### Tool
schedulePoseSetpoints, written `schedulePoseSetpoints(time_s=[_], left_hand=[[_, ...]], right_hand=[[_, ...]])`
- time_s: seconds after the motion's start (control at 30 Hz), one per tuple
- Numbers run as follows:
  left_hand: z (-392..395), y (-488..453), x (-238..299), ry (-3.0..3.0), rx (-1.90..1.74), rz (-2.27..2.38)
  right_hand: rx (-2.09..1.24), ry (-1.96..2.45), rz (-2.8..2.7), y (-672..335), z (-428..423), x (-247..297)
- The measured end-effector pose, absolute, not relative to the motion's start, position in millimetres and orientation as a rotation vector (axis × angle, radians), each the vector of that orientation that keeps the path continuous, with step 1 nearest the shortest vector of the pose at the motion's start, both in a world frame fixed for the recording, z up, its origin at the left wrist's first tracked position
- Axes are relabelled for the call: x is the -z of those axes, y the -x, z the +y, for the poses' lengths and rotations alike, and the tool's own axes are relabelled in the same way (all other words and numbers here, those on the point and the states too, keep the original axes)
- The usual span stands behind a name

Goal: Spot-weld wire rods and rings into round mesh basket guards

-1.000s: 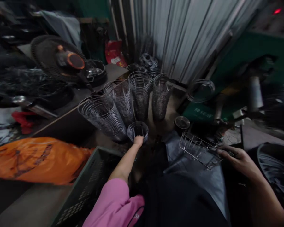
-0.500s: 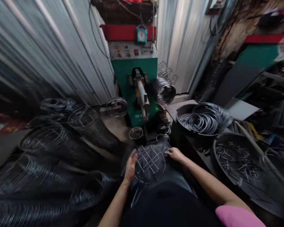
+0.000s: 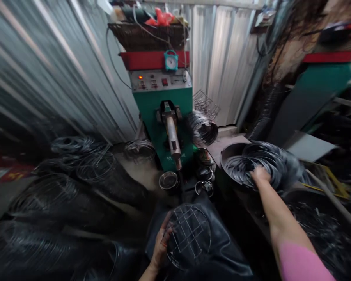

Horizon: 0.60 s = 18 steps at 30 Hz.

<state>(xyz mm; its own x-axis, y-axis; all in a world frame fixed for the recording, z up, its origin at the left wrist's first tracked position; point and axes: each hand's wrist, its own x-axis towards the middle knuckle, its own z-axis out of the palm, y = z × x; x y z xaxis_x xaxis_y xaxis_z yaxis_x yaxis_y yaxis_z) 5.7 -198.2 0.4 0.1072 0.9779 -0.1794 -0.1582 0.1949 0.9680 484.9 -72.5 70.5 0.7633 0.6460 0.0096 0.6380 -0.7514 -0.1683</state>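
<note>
My left hand (image 3: 160, 244) is closed on the left edge of a round wire rack (image 3: 190, 230), a ring with crossed wires, which lies over the dark apron (image 3: 222, 242) on my lap. Off to the right, my right hand (image 3: 261, 175) is in a black basin (image 3: 226, 150) heaped with metal wire rings (image 3: 260, 154). Its fingers are curled down onto the rings; the fingertips are hidden and slightly blurred. A green welding machine (image 3: 149, 101) with a projecting metal arm (image 3: 172, 134) stands in front of me.
Stacked wire rings (image 3: 105, 168) fill the floor at left. A wire coil (image 3: 204, 128) hangs at the machine's right side. Small round containers (image 3: 168, 180) stand below its arm. A second basin (image 3: 312, 222) with short metal pieces is at right, with a pole (image 3: 333, 199) across it.
My right hand has left the right side of the rack and moved right into the basin of rings. The left hand still holds the rack. The view has tilted up slightly.
</note>
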Motion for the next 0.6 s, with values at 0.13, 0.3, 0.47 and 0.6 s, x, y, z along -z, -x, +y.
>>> schedulePoseSetpoints(time_s=[0.13, 0.3, 0.47, 0.6], left_hand=[[-196, -4, -4, -0.892, -1.114, 1.055], [-184, 15, 3, -0.791, -1.313, 1.101], [-105, 37, -11, -1.195, -1.241, 1.48], [-3, 43, -46, -1.83, -1.07, 1.827]], right_hand=[[-0.124, 2.822, -0.958, -514, -63, -59], [-0.001, 2.782, -0.986, -538, -64, -75], [0.058, 2.777, -0.945, -533, -57, -98], [0.019, 2.668, -0.932, -538, -49, -102]])
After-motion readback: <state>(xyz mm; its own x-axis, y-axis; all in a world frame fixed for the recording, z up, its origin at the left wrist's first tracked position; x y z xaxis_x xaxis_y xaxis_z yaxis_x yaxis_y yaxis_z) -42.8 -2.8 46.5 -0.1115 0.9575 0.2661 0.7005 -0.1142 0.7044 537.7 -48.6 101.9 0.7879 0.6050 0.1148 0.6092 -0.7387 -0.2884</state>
